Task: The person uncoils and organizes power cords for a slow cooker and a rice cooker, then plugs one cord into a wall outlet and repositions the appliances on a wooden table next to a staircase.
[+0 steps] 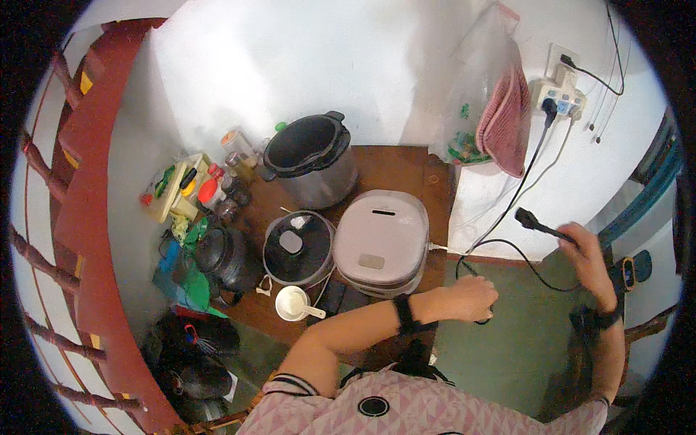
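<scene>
My right hand (pixel 586 266) grips a black power cord just behind its connector (pixel 526 218), which points up and to the left, clear of the wall. Lower and further left, my left hand (pixel 470 298) is closed around a lower stretch of the black cord (pixel 514 246), and a short piece shows below the fingers. The cord hangs in a loop between my hands. A black plug (pixel 550 109) sits in the white multi-socket adapter (pixel 563 98) on the wall. Left of my hands stands a pale pink rice cooker (pixel 380 234) with its lid down and a white cord at its side.
On the brown wooden table (pixel 391 163) are a large dark pot (pixel 321 185), a glass-lidded pot (pixel 299 250), a white cup (pixel 285 312) with a scoop, and several jars (pixel 209 190). A pink cloth (pixel 508 119) hangs beside the adapter. A red stair railing (pixel 87 217) runs along the left.
</scene>
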A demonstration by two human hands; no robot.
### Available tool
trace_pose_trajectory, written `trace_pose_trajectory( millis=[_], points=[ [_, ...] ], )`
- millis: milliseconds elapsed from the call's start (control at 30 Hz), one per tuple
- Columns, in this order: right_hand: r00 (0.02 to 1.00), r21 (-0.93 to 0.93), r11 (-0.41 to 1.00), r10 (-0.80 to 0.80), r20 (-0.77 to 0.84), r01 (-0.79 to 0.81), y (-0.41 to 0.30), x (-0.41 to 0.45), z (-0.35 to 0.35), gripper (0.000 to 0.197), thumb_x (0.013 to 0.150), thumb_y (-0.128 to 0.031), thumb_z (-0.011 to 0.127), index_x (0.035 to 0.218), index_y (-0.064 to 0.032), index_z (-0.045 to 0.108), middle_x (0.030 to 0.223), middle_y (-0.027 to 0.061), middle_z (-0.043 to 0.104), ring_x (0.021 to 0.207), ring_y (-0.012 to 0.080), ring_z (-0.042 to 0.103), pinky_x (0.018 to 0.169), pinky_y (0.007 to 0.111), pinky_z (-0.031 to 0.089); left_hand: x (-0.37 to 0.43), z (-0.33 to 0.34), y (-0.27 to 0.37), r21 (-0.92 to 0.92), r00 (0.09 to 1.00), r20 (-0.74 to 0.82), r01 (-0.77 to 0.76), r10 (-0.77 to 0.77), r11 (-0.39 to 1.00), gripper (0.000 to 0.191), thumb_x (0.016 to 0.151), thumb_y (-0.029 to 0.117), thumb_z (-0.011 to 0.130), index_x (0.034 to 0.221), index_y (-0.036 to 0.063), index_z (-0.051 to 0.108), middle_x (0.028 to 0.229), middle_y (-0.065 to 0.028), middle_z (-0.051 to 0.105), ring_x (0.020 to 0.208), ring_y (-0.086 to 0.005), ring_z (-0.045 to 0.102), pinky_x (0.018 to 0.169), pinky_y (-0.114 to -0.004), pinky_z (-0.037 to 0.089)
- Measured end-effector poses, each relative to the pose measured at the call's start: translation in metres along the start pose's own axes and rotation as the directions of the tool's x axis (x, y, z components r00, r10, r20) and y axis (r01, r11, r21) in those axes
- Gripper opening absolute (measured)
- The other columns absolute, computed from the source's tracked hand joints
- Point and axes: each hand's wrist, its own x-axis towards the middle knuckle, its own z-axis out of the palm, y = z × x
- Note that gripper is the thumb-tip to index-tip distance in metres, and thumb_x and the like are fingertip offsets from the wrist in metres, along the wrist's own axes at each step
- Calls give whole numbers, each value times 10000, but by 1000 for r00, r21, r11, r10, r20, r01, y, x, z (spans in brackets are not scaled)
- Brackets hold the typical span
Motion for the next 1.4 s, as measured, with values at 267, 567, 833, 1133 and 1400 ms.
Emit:
trace_pose_trajectory(
  millis=[267, 567, 833, 1133, 1400],
  points=[
    [899, 534, 728, 286, 333, -429, 59, 122, 162, 192, 858, -233, 536, 949, -73, 591, 565, -90, 366, 467, 15, 316, 390, 194, 242, -156, -62, -142, -50, 724, -680, 119, -121, 992, 234, 747, 179, 608, 926, 30, 583, 984, -147, 569, 962, -321, 509, 824, -387, 416],
    [854, 692, 513, 406, 326, -508, 112, 139, 315, 192, 836, -188, 564, 926, -24, 605, 631, -48, 471, 562, 50, 401, 500, 207, 333, -211, -108, -260, 154, 529, -791, 658, -307, 737, 466, 708, 197, 682, 1073, -12, 482, 1045, -187, 524, 970, -346, 486, 821, -411, 392],
    [860, 718, 486, 382, 338, -498, 133, 133, 338, 199, 857, -196, 541, 858, 2, 558, 637, -11, 469, 548, 74, 423, 503, 234, 371, -118, -127, -341, 136, 341, -705, 926, -622, 353, 787, 660, 479, 675, 1189, -25, 383, 976, -189, 560, 854, -365, 558, 709, -427, 449],
    [898, 670, 598, 280, 340, -440, 142, 143, 354, 208, 856, -170, 530, 775, 21, 533, 579, 40, 457, 523, 111, 447, 503, 266, 397, -106, -134, -359, 63, 250, -736, 951, -630, 303, 618, 691, 403, 647, 1132, 28, 432, 937, -211, 594, 831, -382, 581, 698, -446, 462],
    [915, 645, 651, 245, 322, -401, 141, 153, 347, 187, 836, -152, 558, 816, 34, 567, 591, 51, 491, 517, 116, 457, 494, 273, 399, -191, -186, -379, -329, 182, -575, 841, -798, 430, 580, 691, 327, 670, 1127, -11, 494, 871, -169, 615, 793, -267, 596, 737, -348, 460]
  ],
)
